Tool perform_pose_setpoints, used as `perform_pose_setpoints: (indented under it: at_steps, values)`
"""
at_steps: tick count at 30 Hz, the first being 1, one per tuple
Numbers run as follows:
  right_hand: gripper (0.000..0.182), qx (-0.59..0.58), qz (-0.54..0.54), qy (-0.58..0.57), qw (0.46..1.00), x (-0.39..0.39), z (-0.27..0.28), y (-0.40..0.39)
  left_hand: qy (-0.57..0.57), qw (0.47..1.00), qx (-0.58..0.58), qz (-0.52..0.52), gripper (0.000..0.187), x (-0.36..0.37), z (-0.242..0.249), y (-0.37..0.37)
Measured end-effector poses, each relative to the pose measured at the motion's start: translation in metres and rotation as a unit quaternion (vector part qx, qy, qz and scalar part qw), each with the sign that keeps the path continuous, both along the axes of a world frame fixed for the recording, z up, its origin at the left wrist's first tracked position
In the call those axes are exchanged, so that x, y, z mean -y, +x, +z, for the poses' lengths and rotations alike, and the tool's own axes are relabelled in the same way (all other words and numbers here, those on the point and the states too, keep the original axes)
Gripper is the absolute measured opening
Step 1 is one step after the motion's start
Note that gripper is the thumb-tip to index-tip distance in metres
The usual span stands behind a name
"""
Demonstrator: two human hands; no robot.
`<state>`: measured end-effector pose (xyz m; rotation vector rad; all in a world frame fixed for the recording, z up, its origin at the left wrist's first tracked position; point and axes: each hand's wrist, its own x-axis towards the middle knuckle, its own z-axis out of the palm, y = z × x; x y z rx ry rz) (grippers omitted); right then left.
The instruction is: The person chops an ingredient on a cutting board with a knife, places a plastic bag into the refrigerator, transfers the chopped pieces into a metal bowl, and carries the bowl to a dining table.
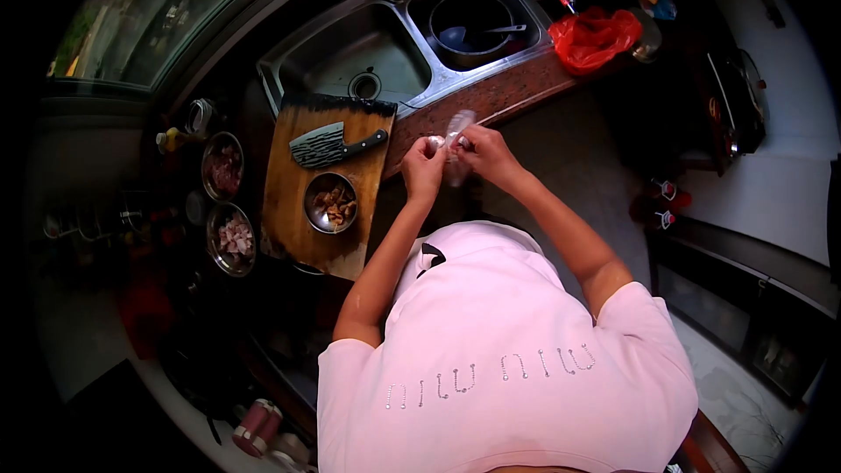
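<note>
In front of my body, at the counter's edge, both hands pinch a small clear plastic bag (459, 125). My left hand (423, 166) is closed on its left side, and my right hand (489, 154) grips it from the right. Something reddish shows by the fingers, too small to name. To the left lies a wooden cutting board (285, 210). On it rest a cleaver (320, 145) with a black handle and a metal bowl (315, 214) of brown pieces (337, 203).
Left of the board stand metal bowls of dark red meat (224, 171) and paler chopped meat (236, 236). A double sink (350, 44) lies behind, with a pan (471, 17) and a ladle (453, 36) in its right basin. A red plastic bag (596, 39) sits farther right.
</note>
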<state>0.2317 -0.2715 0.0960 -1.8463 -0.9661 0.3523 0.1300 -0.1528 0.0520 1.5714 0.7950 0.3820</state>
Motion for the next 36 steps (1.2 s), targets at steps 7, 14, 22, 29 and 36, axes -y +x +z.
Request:
perform_pose_setpoints:
  at_steps: [7, 14, 22, 29, 36]
  values:
    - [0.013, -0.256, 0.002, -0.056, 0.965, -0.011, 0.017, 0.018, 0.152, 0.984, 0.077, -0.052, 0.016, 0.001, 0.022, -0.003]
    - [0.028, -0.375, 0.068, -0.007, 0.925, -0.019, 0.014, 0.007, 0.223, 0.972, 0.030, -0.075, 0.016, -0.012, 0.011, -0.019]
    - [0.016, -0.280, 0.106, -0.047, 0.953, -0.006, 0.006, 0.003, -0.092, 0.986, 0.100, -0.095, 0.012, -0.011, 0.008, -0.030]
    - [0.028, -0.154, 0.158, 0.042, 0.974, -0.010, 0.002, 0.000, -0.180, 0.964, 0.099, -0.170, 0.014, -0.020, 0.030, -0.035]
    - [0.033, -0.104, 0.250, -0.076, 0.960, -0.002, 0.005, 0.011, -0.216, 0.929, 0.101, -0.282, 0.014, -0.024, 0.026, -0.042]
